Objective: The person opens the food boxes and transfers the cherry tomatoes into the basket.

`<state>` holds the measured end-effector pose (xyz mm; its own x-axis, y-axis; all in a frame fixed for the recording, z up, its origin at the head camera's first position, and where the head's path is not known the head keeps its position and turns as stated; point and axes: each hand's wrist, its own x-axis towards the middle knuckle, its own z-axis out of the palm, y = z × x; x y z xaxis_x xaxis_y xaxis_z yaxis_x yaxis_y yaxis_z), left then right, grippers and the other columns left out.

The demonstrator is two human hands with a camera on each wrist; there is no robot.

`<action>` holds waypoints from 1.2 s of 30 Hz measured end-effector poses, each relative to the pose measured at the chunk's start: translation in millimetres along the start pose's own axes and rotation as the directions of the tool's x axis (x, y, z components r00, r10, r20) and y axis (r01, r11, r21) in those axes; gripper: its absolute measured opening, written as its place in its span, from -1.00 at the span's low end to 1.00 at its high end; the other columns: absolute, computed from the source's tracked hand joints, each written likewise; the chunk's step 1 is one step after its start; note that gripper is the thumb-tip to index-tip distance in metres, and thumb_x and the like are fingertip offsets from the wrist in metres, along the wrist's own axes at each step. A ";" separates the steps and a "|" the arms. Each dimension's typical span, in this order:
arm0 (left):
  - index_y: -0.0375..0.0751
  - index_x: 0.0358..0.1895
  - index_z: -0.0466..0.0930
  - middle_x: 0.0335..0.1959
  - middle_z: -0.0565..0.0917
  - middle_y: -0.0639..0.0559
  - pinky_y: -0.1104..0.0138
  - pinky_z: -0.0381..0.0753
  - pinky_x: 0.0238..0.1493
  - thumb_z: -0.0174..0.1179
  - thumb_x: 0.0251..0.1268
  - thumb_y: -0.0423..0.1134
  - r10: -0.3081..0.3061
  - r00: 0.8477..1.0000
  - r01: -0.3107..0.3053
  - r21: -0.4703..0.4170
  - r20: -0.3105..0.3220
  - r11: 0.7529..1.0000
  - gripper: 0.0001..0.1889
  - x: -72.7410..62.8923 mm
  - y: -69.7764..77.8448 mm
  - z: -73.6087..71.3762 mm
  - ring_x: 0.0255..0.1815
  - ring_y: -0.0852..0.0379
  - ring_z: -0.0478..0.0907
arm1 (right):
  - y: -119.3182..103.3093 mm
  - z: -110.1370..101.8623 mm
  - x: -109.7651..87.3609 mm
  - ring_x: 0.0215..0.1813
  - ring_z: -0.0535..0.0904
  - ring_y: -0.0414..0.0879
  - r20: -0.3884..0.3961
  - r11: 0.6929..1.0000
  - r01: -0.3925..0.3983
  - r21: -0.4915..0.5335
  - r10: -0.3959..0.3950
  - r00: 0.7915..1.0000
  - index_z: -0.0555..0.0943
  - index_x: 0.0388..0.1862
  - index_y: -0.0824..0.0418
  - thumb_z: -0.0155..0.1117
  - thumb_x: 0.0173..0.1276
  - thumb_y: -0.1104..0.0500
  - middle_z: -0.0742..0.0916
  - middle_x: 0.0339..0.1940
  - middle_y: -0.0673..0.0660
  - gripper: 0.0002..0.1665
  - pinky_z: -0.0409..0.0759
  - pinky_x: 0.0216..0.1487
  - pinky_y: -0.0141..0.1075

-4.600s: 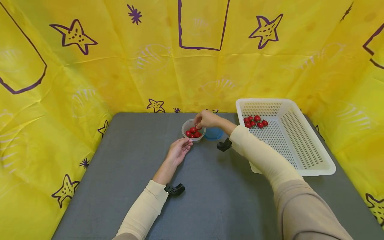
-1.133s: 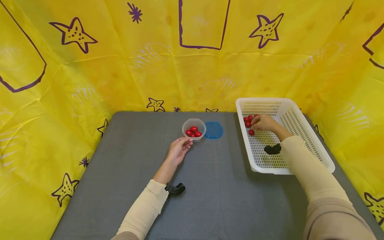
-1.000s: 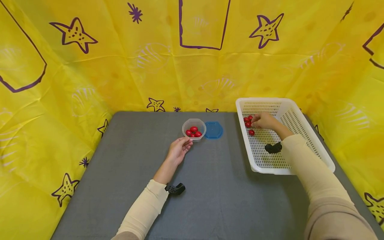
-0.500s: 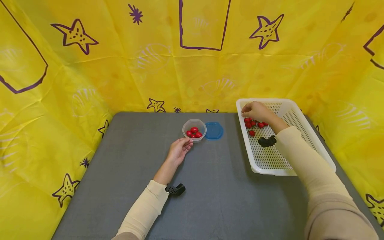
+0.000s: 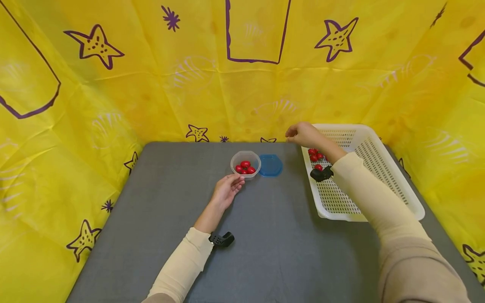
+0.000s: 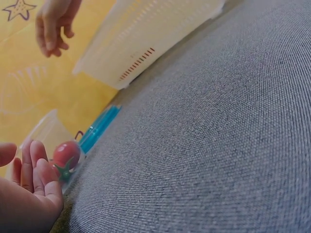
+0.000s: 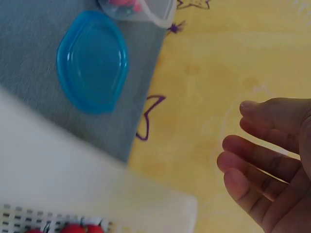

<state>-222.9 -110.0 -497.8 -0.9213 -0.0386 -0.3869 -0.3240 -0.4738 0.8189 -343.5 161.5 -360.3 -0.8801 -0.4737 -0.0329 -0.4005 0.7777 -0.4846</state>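
My left hand (image 5: pixel 224 190) holds the near rim of a small clear plastic container (image 5: pixel 245 155), thumb and fingers at its edge. Several red cherry tomatoes (image 5: pixel 245 164) lie inside; one with a green calyx shows through the wall in the left wrist view. Right of it lies a blue lid (image 5: pixel 270 165), flat on the table. My right hand (image 5: pixel 305 134) hovers above the left rim of a white plastic basket (image 5: pixel 371 206), its fingers loosely bent. No object shows between those fingers in the right wrist view (image 7: pixel 272 160). Several more cherry tomatoes (image 5: pixel 313 158) sit in the basket's far left corner.
A grey cloth-covered table (image 5: pixel 261 252) carries everything. Yellow patterned fabric (image 5: pixel 242 101) hangs close behind the table and along both sides. The basket's raised walls stand between its tomatoes and the blue lid.
Earlier my right hand was at the container, then among the basket's tomatoes. It has since risen and moved left past the basket rim. One basket tomato now lies nearer. My left hand has stayed put.
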 end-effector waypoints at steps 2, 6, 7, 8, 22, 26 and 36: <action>-0.17 -0.28 0.51 -0.48 0.71 0.13 0.43 0.57 -0.23 0.10 0.40 -0.30 -0.004 1.000 0.004 -0.003 -0.001 1.000 -0.93 0.8 0.2 0.6 -0.42 0.24 0.64 | -6.9 1.9 3.9 -0.09 0.64 0.17 0.005 0.999 0.039 -0.014 -0.039 0.999 0.66 -0.10 0.39 0.26 0.31 0.24 0.75 -0.15 0.34 -0.74 0.57 0.01 0.00; -0.18 -0.29 0.50 -0.49 0.70 0.12 0.43 0.57 -0.24 0.10 0.41 -0.30 -0.014 1.000 0.014 -0.008 -0.002 1.000 -0.93 1.5 0.3 1.0 -0.43 0.24 0.64 | -21.6 7.1 10.2 -0.12 0.63 0.15 0.037 0.995 0.090 -0.034 -0.089 0.995 0.67 -0.12 0.40 0.27 0.30 0.23 0.75 -0.20 0.32 -0.73 0.57 0.01 -0.01; -0.19 -0.28 0.50 -0.50 0.70 0.12 0.43 0.57 -0.24 0.10 0.41 -0.30 -0.015 1.000 0.015 -0.008 -0.002 1.000 -0.93 1.5 0.2 0.8 -0.43 0.24 0.64 | -25.0 8.8 11.8 -0.12 0.63 0.15 0.045 0.994 0.099 -0.041 -0.098 0.994 0.67 -0.12 0.40 0.27 0.30 0.23 0.75 -0.20 0.31 -0.73 0.57 0.01 -0.01; -0.19 -0.28 0.50 -0.50 0.70 0.12 0.43 0.56 -0.24 0.10 0.41 -0.30 -0.015 1.000 0.015 -0.007 -0.002 1.000 -0.93 1.6 0.2 0.6 -0.43 0.24 0.64 | -28.8 10.2 13.3 -0.12 0.63 0.15 0.051 0.993 0.107 -0.048 -0.105 0.993 0.67 -0.12 0.39 0.28 0.30 0.22 0.76 -0.21 0.30 -0.73 0.57 0.01 -0.02; -0.17 -0.28 0.51 -0.49 0.71 0.14 0.42 0.56 -0.22 0.09 0.42 -0.32 0.002 1.000 -0.002 0.003 0.008 1.000 -0.93 0.8 0.8 -0.4 -0.43 0.26 0.64 | -65.6 36.8 31.8 -0.04 0.65 0.10 0.189 0.977 0.182 -0.112 -0.159 0.969 0.67 -0.11 0.33 0.31 0.30 0.20 0.76 -0.14 0.24 -0.75 0.57 0.08 -0.06; -0.14 -0.30 0.51 -0.51 0.71 0.15 0.43 0.56 -0.23 0.08 0.42 -0.34 0.004 1.000 -0.004 0.003 0.006 1.000 -0.91 0.8 0.5 0.3 -0.44 0.27 0.64 | -73.0 44.9 36.3 -0.04 0.65 0.10 0.222 0.977 0.181 -0.112 -0.153 0.963 0.67 -0.09 0.34 0.33 0.29 0.19 0.75 -0.12 0.24 -0.72 0.58 0.08 -0.07; -0.15 -0.30 0.52 -0.51 0.71 0.15 0.44 0.56 -0.27 0.07 0.42 -0.35 0.007 1.000 -0.007 -0.013 0.017 1.000 -0.91 2.2 -1.5 0.8 -0.45 0.27 0.65 | -83.3 69.1 43.1 -0.06 0.65 0.11 0.265 0.968 0.210 -0.139 -0.168 0.949 0.68 -0.10 0.39 0.32 0.26 0.25 0.76 -0.12 0.27 -0.72 0.60 0.07 -0.11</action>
<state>-224.6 -108.7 -499.6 -0.9272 -0.0265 -0.3737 -0.3149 -0.4853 0.8156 -330.4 47.7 -381.7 -0.7008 -0.6897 -0.1820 -0.6075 0.7108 -0.3544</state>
